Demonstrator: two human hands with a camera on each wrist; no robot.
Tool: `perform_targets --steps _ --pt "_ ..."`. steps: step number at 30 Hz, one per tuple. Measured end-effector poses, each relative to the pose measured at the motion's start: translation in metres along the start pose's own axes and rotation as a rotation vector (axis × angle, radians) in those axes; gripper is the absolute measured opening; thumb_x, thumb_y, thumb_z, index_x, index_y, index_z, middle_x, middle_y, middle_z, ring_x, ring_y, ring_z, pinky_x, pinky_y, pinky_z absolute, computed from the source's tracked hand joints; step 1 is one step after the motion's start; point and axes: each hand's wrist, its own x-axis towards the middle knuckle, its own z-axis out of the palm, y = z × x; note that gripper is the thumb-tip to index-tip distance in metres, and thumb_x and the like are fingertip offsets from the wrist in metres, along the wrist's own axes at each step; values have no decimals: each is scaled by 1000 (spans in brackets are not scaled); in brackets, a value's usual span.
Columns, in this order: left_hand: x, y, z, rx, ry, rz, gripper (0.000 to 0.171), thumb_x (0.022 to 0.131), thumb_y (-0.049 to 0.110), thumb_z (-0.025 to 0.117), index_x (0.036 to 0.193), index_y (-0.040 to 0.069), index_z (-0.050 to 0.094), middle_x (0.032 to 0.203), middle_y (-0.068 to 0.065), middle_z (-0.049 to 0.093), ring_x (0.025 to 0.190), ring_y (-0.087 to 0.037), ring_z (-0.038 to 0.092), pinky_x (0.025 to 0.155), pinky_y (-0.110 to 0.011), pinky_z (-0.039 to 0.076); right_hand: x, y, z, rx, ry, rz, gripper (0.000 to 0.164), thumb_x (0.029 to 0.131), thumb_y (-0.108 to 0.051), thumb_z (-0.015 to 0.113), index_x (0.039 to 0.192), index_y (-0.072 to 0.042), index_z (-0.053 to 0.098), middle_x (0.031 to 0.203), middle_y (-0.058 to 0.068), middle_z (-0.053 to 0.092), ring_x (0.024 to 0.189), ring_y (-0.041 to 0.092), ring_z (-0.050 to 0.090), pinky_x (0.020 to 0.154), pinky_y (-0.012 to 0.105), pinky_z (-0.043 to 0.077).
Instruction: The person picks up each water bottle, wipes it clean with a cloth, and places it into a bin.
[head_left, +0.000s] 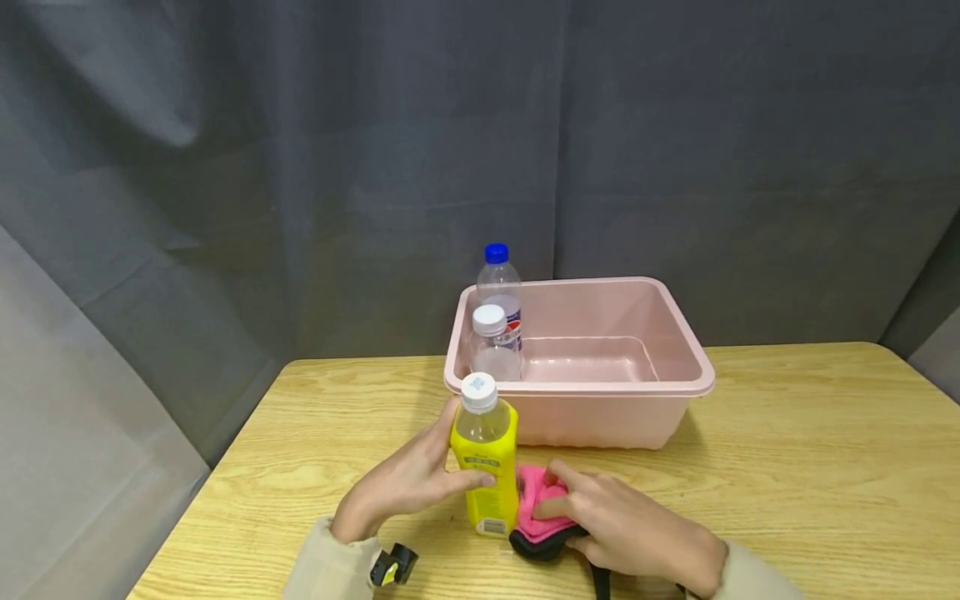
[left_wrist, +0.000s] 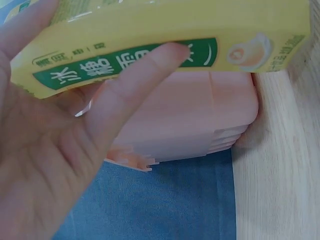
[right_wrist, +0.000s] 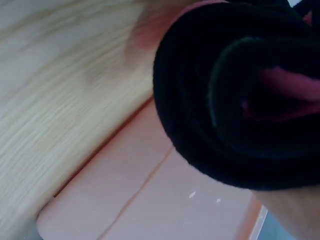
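Note:
My left hand [head_left: 416,483] grips a drink bottle [head_left: 491,475] with a yellow label and white cap, the thumb across its near side. The bottle is upright; I cannot tell whether its base touches the table. In the left wrist view the thumb lies over the green label panel of the bottle [left_wrist: 150,60]. My right hand [head_left: 630,521] holds a bunched cloth [head_left: 542,510], pink on one face and black on the other, close against the bottle's right side. The folded black layers of the cloth [right_wrist: 200,100] fill much of the right wrist view, hiding most fingers.
A pink plastic bin [head_left: 600,417] stands behind the hands on the wooden table [head_left: 810,467]. Inside its left end are a clear bottle with a blue cap [head_left: 497,254] and a clear white-capped bottle [head_left: 495,360]. A grey curtain [head_left: 420,167] hangs behind the table.

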Motion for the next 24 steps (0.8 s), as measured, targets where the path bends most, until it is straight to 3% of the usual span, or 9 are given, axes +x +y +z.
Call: perform_targets --steps 6,12,18,19,22,24 --pt "1 0 1 7 -4 2 99 92 14 76 161 15 4 145 -19 51 128 -32 55 109 -51 42 -3 -2 -11 13 50 10 44 78 -8 85 117 -25 72 119 4 56 91 18 62 81 40 58" --pt "1 1 2 -1 -9 -7 97 92 13 76 160 15 6 144 -18 52 127 -32 55 109 -51 43 -2 -9 -33 20 249 -97 53 72 -4 88 119 -23 70 117 -1 54 89 15 61 77 36 58" --pt "1 0 2 0 -10 -3 95 92 13 76 159 14 8 143 -18 53 128 -31 55 109 -50 43 2 -15 -51 40 475 -144 63 66 7 84 122 -19 70 121 4 58 93 21 64 80 35 58" --pt "1 0 2 -6 -12 -3 95 92 12 76 159 14 8 143 -18 53 127 -31 55 109 -50 43 3 -16 -52 58 517 -149 60 68 5 84 122 -18 70 122 6 59 95 23 64 83 33 57" --pt "1 0 2 -12 -13 -3 96 92 12 75 159 14 7 141 -17 55 126 -30 57 109 -49 44 5 -18 -53 132 640 -153 33 90 -16 76 122 -14 71 123 10 60 103 24 62 93 23 51" --pt "1 -1 2 -15 -15 -1 96 92 12 75 159 14 6 140 -17 56 125 -30 57 108 -49 44 7 -19 -53 180 689 -146 30 100 -33 65 123 -14 71 125 12 59 109 25 60 100 18 44"
